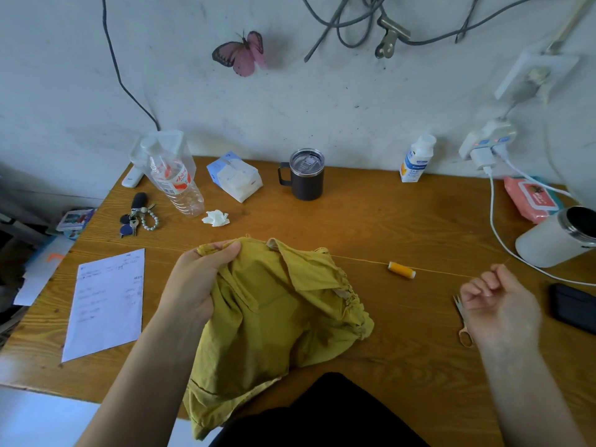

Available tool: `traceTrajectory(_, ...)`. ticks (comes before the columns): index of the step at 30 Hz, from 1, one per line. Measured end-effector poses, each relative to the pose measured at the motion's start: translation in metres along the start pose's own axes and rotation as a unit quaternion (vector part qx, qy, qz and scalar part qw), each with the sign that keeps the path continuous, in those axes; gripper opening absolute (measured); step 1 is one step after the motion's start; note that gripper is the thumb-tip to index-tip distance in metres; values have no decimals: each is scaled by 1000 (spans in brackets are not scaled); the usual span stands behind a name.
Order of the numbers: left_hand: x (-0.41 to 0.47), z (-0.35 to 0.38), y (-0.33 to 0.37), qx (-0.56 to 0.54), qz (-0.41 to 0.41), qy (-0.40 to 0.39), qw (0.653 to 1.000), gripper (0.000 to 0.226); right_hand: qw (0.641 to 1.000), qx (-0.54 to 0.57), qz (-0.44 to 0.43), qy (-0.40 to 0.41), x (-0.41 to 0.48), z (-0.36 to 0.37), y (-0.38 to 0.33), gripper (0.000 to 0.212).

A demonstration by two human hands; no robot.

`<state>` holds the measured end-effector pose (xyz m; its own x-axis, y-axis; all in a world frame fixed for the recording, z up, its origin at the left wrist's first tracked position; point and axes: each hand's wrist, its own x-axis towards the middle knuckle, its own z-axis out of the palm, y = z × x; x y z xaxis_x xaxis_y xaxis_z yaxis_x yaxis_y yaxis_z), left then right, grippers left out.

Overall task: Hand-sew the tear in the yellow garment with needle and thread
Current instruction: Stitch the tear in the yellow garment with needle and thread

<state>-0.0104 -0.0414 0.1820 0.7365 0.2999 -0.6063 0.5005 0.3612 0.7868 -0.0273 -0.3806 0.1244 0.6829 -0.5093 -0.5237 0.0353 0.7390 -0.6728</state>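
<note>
The yellow garment lies crumpled on the wooden table, its lower part hanging over the front edge. My left hand grips a bunched edge of it at the upper left. A yellow thread runs taut from the garment's top right edge to my right hand, whose fingers are pinched shut on the thread's end. The needle is too small to make out. A yellow thread spool lies on the table just under the stretched thread.
Small gold scissors lie beside my right wrist. A black case, white canister, white cable, wipes pack, dark mug, tissue pack, plastic bottle, keys and a printed sheet surround the work area.
</note>
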Motion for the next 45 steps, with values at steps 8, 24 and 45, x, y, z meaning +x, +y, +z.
traceTrajectory(8,0,3,4,-4,9,-3,1000,7,998,15,5,57,9,-14,-2,11)
traceTrajectory(24,-5,10,-1,16,6,-39,999,7,999,-36,7,29,2,-11,5,12)
traceTrajectory(45,-51,22,-3,62,-19,-205,976,19,580,-544,-386,-468,-116,89,36,19)
